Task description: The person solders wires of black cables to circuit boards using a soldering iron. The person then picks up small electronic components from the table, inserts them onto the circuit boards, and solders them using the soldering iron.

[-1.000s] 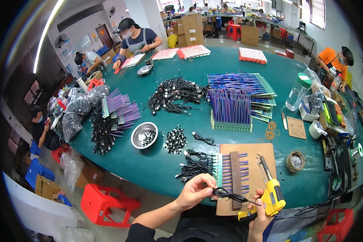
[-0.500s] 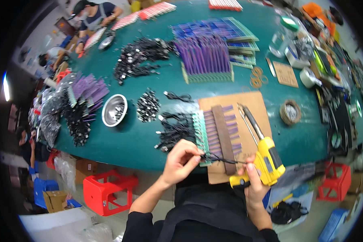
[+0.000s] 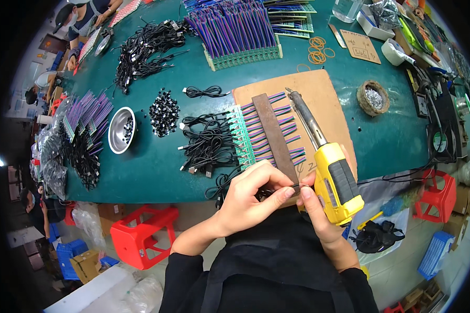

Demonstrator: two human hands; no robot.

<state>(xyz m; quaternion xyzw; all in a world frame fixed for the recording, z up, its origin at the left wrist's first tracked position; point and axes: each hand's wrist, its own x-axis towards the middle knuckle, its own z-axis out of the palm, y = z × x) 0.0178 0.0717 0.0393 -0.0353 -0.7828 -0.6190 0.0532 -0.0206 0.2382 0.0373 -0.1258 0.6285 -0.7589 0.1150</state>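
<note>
Near the table's front edge, my left hand (image 3: 248,201) pinches a black cable (image 3: 296,185) close to its thin wire end. My right hand (image 3: 321,221) holds a yellow soldering gun (image 3: 326,172), its tip angled up over a cardboard sheet (image 3: 310,86). Thumb and finger of that same hand meet at the wire end, beside my left fingertips. On the cardboard, a brown bar (image 3: 273,136) lies across purple-blue wire strips joined to a row of green circuit boards (image 3: 241,133). Black USB cables (image 3: 209,138) are bunched at the boards' left side.
Left of the work are a metal bowl (image 3: 121,131) and a pile of small connectors (image 3: 164,113). Further back lie more cables (image 3: 146,49) and a stack of wired boards (image 3: 235,31). A round tin of metal shavings (image 3: 373,98) sits to the right. A person works at far left.
My hands have come together, and the right fingers now meet the cable's wire end. The soldering gun has tilted more upright. My view has shifted, with the table appearing closer.
</note>
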